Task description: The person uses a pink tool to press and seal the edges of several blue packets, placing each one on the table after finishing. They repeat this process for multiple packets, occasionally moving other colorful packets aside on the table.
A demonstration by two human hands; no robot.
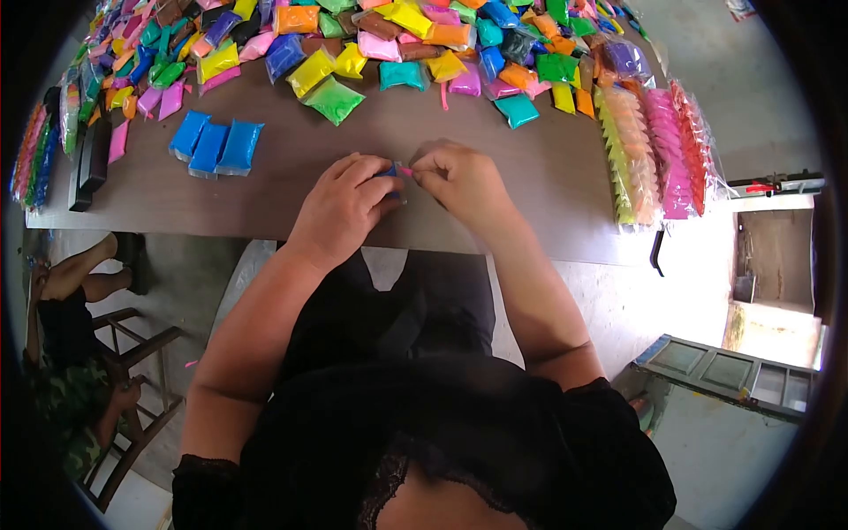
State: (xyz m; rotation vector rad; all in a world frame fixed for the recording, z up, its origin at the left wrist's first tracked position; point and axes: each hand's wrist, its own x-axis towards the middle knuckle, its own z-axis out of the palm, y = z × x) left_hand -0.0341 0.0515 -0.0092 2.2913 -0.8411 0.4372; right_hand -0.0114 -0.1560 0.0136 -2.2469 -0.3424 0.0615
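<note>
Near the table's front edge my left hand is closed round a small blue packet, most of which its fingers hide. Just to the right, my right hand pinches a small pink piece at the end of that packet. The two hands almost touch. To the left of them lie three blue packets side by side, slightly overlapping. Behind the hands, a green packet and a teal packet lie at the front of a large pile.
Many colourful packets are heaped along the back of the brown table. Stacked strips of packets stand at the right end, others at the left beside a black bar. Another person sits at the lower left.
</note>
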